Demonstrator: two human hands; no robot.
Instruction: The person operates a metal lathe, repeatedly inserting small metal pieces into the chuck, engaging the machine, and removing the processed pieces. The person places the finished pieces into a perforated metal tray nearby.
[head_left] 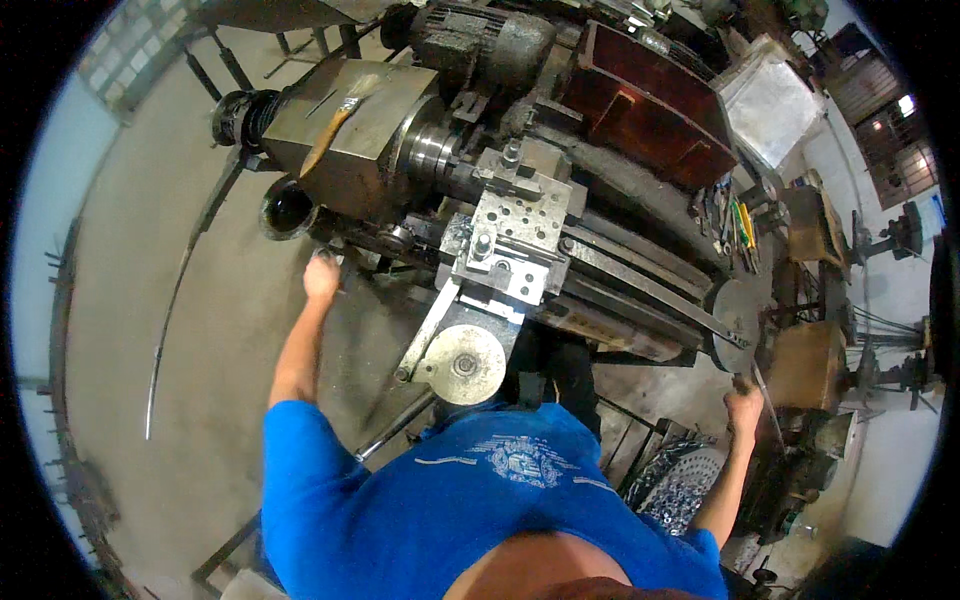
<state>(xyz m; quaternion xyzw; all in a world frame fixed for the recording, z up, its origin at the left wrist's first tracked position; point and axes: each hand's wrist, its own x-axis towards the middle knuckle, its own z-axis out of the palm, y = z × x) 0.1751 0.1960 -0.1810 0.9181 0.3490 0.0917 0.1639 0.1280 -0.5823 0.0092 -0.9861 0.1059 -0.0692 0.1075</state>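
In front of me stands a metal lathe with a carriage and tool post [520,222] covered in bolt holes. A round pale handwheel [466,364] sits at the carriage's near end, with a long lever beside it. My left hand [322,274] is closed at the lathe's left front, below the headstock [345,110]; what its fingers hold is hidden. At the far right, my right hand [743,408] is closed around a dark handle [742,383] just below a grey round disc [734,325] at the bed's end.
A wooden-handled brush [332,135] lies on the headstock. Behind the bed are a motor [480,42], a dark red metal box [650,105] and several hand tools [735,225]. Metal shavings [675,490] lie at lower right. A long thin rod [165,335] extends left.
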